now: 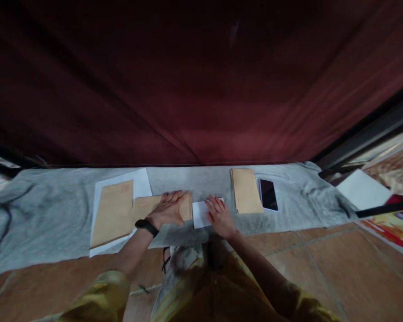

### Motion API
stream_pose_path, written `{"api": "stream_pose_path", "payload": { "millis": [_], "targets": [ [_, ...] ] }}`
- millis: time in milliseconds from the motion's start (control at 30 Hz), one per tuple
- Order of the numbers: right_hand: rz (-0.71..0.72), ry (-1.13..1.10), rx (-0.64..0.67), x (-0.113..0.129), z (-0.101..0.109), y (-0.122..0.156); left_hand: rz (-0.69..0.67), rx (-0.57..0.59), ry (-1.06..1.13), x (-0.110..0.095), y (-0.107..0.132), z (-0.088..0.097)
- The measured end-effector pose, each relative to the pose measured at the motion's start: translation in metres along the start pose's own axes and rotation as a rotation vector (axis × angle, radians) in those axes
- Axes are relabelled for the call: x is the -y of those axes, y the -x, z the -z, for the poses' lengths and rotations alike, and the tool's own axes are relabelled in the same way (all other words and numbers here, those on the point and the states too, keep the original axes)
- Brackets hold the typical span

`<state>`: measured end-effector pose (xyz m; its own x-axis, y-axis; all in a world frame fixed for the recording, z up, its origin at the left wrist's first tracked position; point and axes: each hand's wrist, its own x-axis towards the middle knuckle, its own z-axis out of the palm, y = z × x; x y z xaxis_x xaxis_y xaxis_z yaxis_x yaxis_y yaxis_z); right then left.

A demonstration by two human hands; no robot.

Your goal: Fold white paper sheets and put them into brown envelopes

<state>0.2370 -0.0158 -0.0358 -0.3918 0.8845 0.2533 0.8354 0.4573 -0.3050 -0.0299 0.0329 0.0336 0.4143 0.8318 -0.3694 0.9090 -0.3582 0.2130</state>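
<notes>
My left hand [168,208], with a black band at the wrist, lies spread on a brown envelope [144,206]. Just right of it, my right hand [219,216] rests with extended fingers on a small white paper [199,215]. The paper's left edge sits close beside the envelope's right end. Further left, a larger brown envelope [112,210] lies over white sheets [141,181], next to the envelope under my left hand. Right of my right hand is a stack of brown envelopes [247,191].
A grey cloth [195,176] covers the long narrow surface. A phone [268,195] lies right of the stack. Dark red fabric [195,112] hangs behind it. At the right are a dark bar [386,208] and a white sheet [364,188]. Tiled floor [309,268] shows in front.
</notes>
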Motion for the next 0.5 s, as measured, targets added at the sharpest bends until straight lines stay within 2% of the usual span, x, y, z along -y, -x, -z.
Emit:
{"api": "stream_pose_path", "payload": {
  "millis": [133,267,500],
  "targets": [
    [-0.019,0.038,0.019,0.007,-0.011,0.007,0.006,-0.039,0.012,0.004,0.006,-0.008],
    [-0.049,0.056,0.013,0.009,-0.013,0.008,-0.002,-0.079,0.013,0.009,0.008,-0.016],
    [-0.058,0.047,0.022,0.011,-0.008,0.007,0.04,-0.055,-0.04,0.0,0.008,-0.009]
  ]
}}
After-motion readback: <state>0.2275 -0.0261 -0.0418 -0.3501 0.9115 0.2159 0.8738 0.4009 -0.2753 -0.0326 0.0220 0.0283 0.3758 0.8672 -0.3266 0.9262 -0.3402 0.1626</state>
